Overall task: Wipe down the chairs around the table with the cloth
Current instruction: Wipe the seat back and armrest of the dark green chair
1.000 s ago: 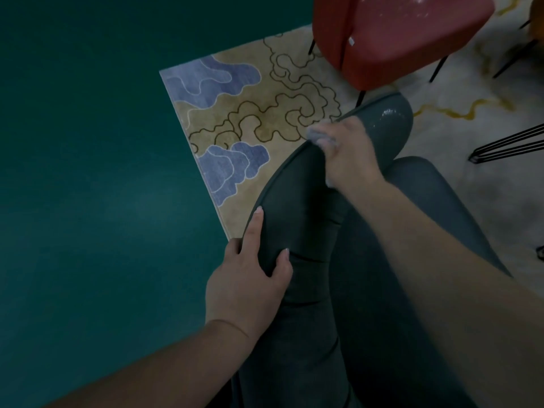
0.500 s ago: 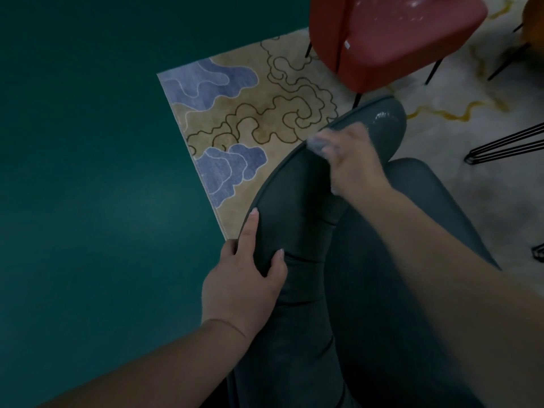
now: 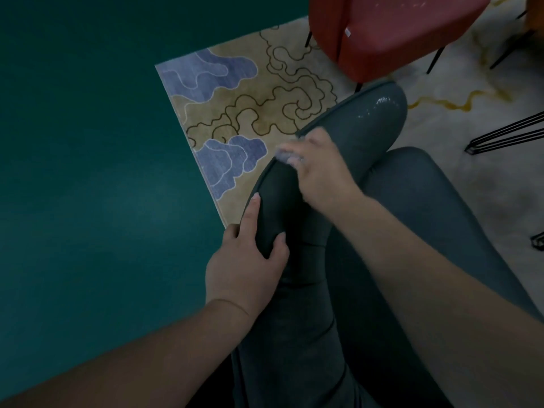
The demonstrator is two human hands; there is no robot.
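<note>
Our left hand [image 3: 245, 260]: grips the grey chair [image 3: 368, 245] arm's rim
Our right hand [image 3: 321, 169]: pinches the cloth [image 3: 284, 156] — pressed on the rim, just beyond our left hand
Beyond: red chair [image 3: 391, 30], rug [image 3: 235, 113]

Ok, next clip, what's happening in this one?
A person is wiping a dark grey chair. The right hand presses a small pale cloth against the top edge of the chair's curved back, while the left hand grips the same edge lower down to steady it. The upper end of the back shines as if wet. A red chair stands just beyond on the patterned rug.
</note>
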